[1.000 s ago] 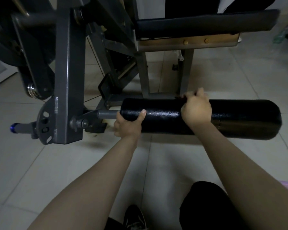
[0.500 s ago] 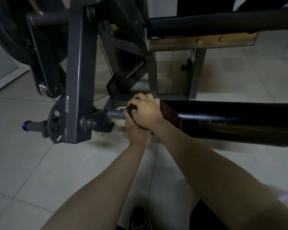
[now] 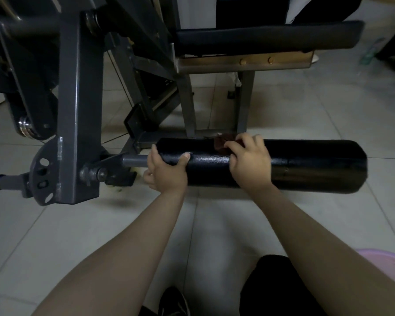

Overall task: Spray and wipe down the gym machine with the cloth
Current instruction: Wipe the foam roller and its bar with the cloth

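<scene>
A black padded roller (image 3: 306, 165) of the grey gym machine (image 3: 78, 115) lies across the middle of the view, just above the tiled floor. My left hand (image 3: 167, 169) grips the roller's left end, thumb on top. My right hand (image 3: 249, 163) presses a dark reddish-brown cloth (image 3: 221, 144) onto the top of the roller, a little left of its middle; most of the cloth is hidden under my fingers. No spray bottle is in my hands.
The machine's black seat pad (image 3: 267, 37) and its metal legs (image 3: 189, 106) stand behind the roller. A pale green bottle (image 3: 372, 51) sits on the floor at far right. A pink basin rim (image 3: 392, 267) shows at lower right, beside my knee (image 3: 274, 288) and shoe (image 3: 173, 302).
My right hand slid the cloth left to the roller's end beside my left hand, then back right toward the middle. My left hand kept its grip on the roller's left end.
</scene>
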Motion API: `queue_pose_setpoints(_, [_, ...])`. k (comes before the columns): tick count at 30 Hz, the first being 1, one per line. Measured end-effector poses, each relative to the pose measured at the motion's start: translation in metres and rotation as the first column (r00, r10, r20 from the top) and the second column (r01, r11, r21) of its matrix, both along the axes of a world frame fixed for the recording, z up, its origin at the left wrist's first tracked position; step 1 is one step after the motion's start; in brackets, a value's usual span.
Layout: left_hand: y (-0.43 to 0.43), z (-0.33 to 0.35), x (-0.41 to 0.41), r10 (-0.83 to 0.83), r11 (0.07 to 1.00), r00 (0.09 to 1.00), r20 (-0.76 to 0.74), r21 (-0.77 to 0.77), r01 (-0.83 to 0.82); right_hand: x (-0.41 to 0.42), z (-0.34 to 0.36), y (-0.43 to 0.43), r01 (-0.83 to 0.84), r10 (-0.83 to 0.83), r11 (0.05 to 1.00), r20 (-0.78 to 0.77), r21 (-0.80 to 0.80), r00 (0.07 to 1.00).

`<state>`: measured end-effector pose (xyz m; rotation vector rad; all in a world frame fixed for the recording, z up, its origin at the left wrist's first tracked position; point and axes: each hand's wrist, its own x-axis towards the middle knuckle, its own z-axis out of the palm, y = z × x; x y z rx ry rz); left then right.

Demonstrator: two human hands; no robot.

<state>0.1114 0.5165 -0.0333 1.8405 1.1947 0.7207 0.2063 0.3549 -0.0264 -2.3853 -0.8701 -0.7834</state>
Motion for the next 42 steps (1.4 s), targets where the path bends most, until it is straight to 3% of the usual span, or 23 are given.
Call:
queue_pose_setpoints(6, [0.004, 0.004, 0.003, 0.001, 1.0, 1.0, -0.029, 0.003, -0.001, 0.022, -0.007, -0.052, 0.186, -0.188, 0.981, 0.031, 0.061, 0.982])
queue_pose_setpoints(10, [0.0, 0.006, 0.003, -0.008, 0.999, 0.998, -0.07, 0.03, 0.01, 0.025, 0.002, -0.054, 0.29, -0.276, 0.945, -0.11, 0.15, 0.955])
queue_pose_setpoints(12, [-0.005, 0.007, 0.004, -0.014, 0.998, 0.997, -0.075, 0.057, 0.018, 0.022, 0.016, -0.037, 0.23, -0.197, 0.949, -0.162, 0.218, 0.967])
queue_pose_setpoints(15, [-0.009, 0.006, 0.005, -0.017, 0.998, 0.996, -0.085, 0.067, 0.022, 0.009, 0.036, 0.009, -0.026, 0.053, 0.977, -0.125, 0.213, 0.991])
queue_pose_setpoints(17, [-0.01, 0.005, 0.006, -0.017, 0.997, 0.996, -0.086, 0.072, 0.023, -0.005, 0.041, 0.045, -0.182, 0.2, 0.975, -0.145, 0.124, 0.969])
queue_pose_setpoints(20, [-0.012, 0.0, 0.007, 0.005, 0.997, 0.999, -0.05, 0.082, 0.0, -0.02, 0.029, 0.082, -0.248, 0.221, 0.966, -0.268, -0.07, 0.938])
queue_pose_setpoints(22, [-0.016, -0.002, 0.009, 0.005, 0.995, 0.999, -0.048, 0.1, 0.0, -0.021, 0.017, 0.084, -0.201, 0.159, 0.973, -0.306, -0.112, 0.939])
queue_pose_setpoints(27, [-0.033, -0.007, 0.013, -0.08, 0.961, 0.989, -0.126, 0.254, 0.111, -0.007, 0.019, 0.06, -0.167, 0.12, 0.959, -0.207, -0.23, 0.971])
queue_pose_setpoints(32, [-0.079, -0.01, 0.024, -0.299, 0.788, 0.921, -0.248, 0.481, 0.385, 0.011, 0.013, -0.001, -0.048, 0.021, 0.983, -0.149, -0.178, 0.989])
queue_pose_setpoints(34, [-0.095, -0.015, 0.032, -0.324, 0.758, 0.895, -0.307, 0.482, 0.439, 0.022, 0.005, -0.034, 0.035, -0.048, 0.992, -0.105, -0.119, 0.993])
queue_pose_setpoints(42, [-0.103, -0.011, 0.047, -0.299, 0.816, 0.9, -0.317, 0.405, 0.413, 0.048, -0.008, -0.129, 0.192, -0.193, 0.981, -0.025, -0.038, 0.981])
